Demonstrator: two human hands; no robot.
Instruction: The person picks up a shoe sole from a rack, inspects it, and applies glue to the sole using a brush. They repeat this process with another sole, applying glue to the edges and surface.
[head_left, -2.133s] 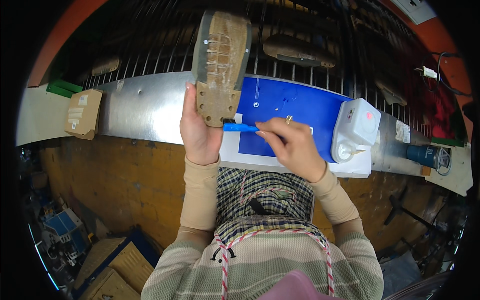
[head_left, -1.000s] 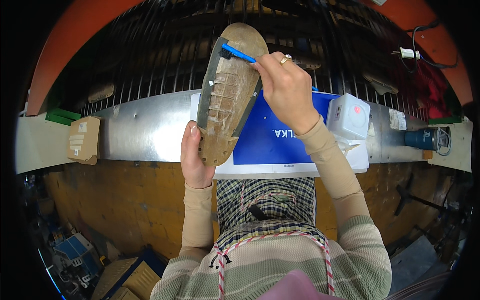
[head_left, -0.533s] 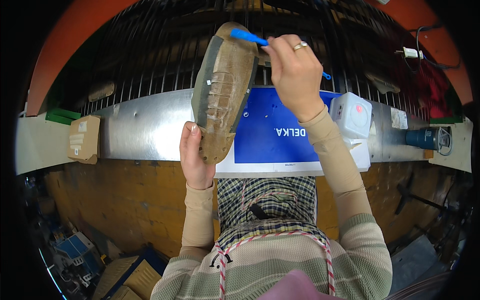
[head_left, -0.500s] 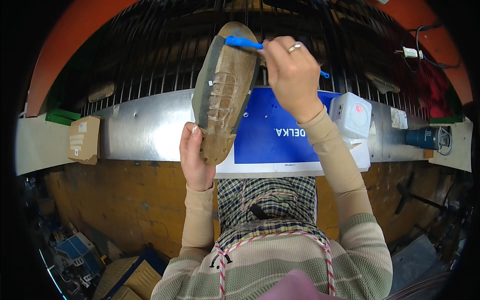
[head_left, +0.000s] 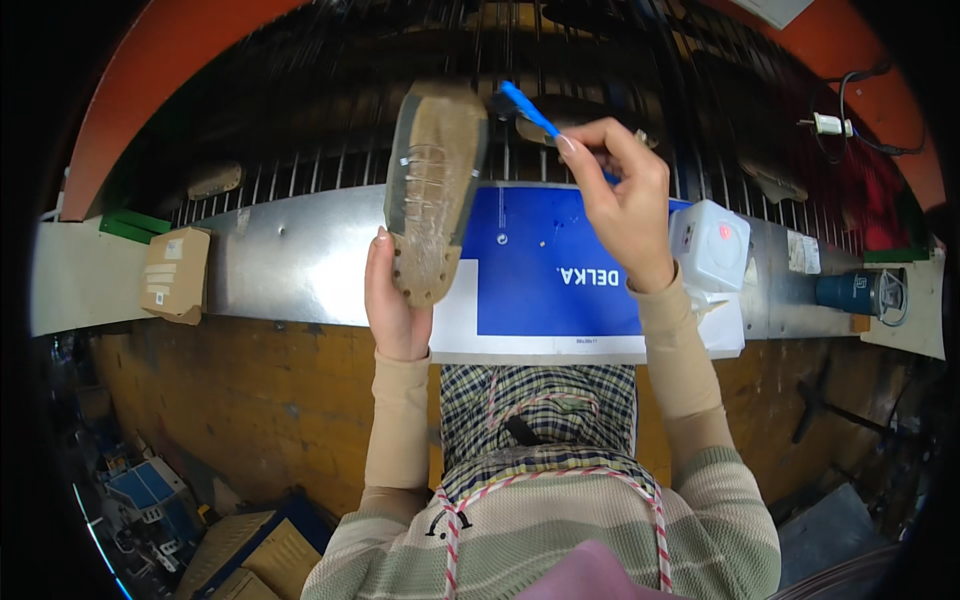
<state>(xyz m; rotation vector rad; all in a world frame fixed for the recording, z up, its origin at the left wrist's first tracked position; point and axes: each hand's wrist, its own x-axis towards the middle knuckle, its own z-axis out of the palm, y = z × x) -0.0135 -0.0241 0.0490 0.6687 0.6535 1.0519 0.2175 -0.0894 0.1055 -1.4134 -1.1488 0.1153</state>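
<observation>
My left hand (head_left: 400,318) is closed round the near end of a lasted shoe (head_left: 440,190), held up with its underside showing. That underside is brown, with a row of lacing across the middle and a grey-green strip along the left edge. Small holes line the near end, and the far end is blurred by motion. Between the thumb and fingers of my right hand (head_left: 630,200) is a blue brush (head_left: 530,108) with dark bristles. The brush head stands apart from the shoe, just right of its far end.
Below the shoe lies a blue and white cardboard sheet (head_left: 560,270) on a metal bench (head_left: 290,260). A white plastic container (head_left: 716,245) stands at its right, with a dark blue mug (head_left: 850,292) farther right. At left sits a small carton (head_left: 176,275). Behind the bench, a moving-looking rack of bars (head_left: 330,170) holds several soles.
The brush has come off the far end of the shoe's underside and moved to the right. The shoe's far end has tipped, and its outline looks shorter. My left hand still grips it.
</observation>
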